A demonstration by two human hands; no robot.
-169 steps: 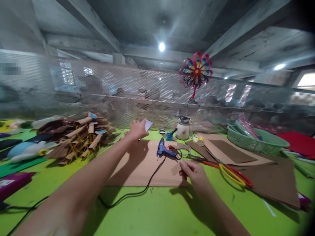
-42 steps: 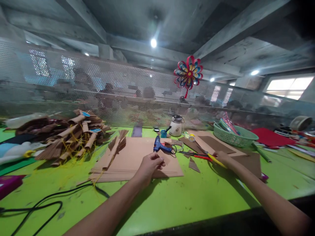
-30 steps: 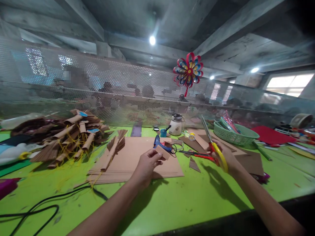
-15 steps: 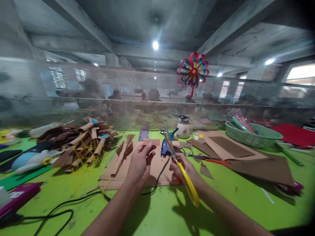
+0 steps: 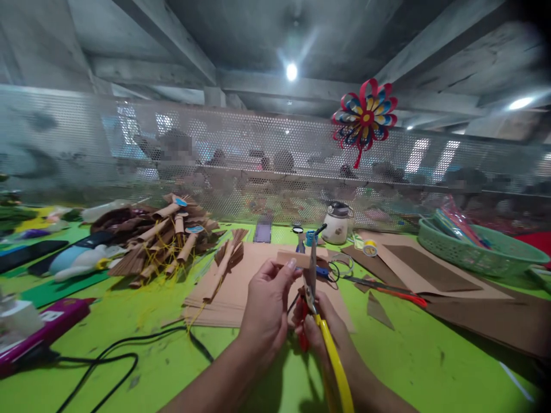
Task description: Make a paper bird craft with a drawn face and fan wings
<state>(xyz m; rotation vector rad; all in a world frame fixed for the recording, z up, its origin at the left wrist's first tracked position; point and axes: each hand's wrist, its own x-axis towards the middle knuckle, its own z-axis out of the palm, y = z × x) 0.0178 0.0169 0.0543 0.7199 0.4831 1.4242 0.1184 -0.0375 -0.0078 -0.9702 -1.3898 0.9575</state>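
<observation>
Head view: clock directions were taken from the brown strip (image 5: 296,260), which stood at the centre, raised above stacked tan sheets (image 5: 232,304).
Strip grip: the left hand (image 5: 269,304) pinched the strip between thumb and fingers, with no slack between them.
Scissors grip: the right hand (image 5: 322,315), at 5 o'clock, had its fingers curled round the yellow-and-red scissors (image 5: 323,330), blades pointing to 12 beside the strip's right end.
Blades: how wide they were spread, and whether they touched the strip, was hard to tell from this angle.
Work so far: the strip looked whole, so any trimming seemed not yet done; a fan-ended brown roll (image 5: 226,264) lay formed on the sheets at 9.
Brown heap: more rolls with yellow thread (image 5: 163,246) lay farther out at 9.
In the way: a blue glue gun (image 5: 322,272) lay just behind the blades, partly hidden by them.
Right side: red-handled scissors (image 5: 413,297) lay at 4, a green basket (image 5: 469,255) at 3.
Beyond: a white jar (image 5: 336,228) stood at 2, and a phone (image 5: 263,230) at 10.
</observation>
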